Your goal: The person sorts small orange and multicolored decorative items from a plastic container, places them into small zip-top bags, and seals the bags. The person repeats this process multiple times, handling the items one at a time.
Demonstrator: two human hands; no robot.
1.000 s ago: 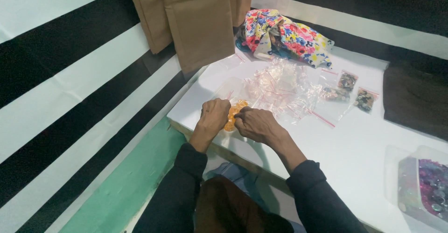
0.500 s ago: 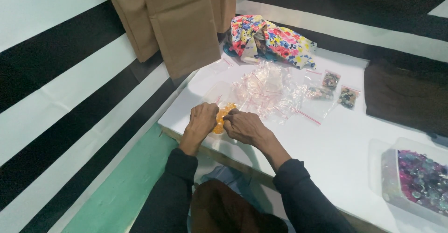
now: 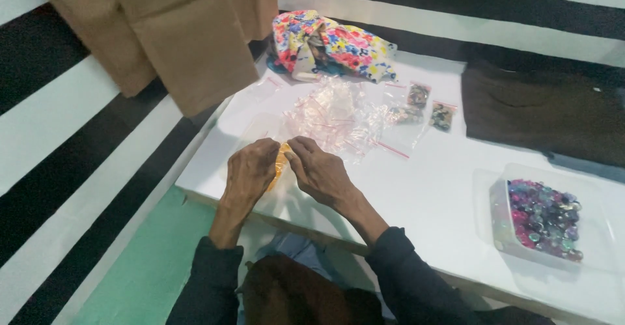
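Note:
Both hands meet over the near left part of a white table (image 3: 430, 188). My left hand (image 3: 250, 172) and my right hand (image 3: 319, 169) pinch a small orange packet (image 3: 280, 165) between them; most of it is hidden by the fingers. Just beyond the hands lies a heap of small clear plastic bags (image 3: 338, 113) with red strips.
A clear plastic box of coloured beads (image 3: 543, 217) stands at the right. Two small filled bags (image 3: 430, 107) lie further back, with a flowered cloth bundle (image 3: 329, 45) behind them. Brown paper bags (image 3: 185, 32) lean at the back left; a dark cloth (image 3: 540, 110) lies back right.
The view has drifted so the table and hands sit further left and lower; the bead box has come more into sight. The hands still hold the orange packet together.

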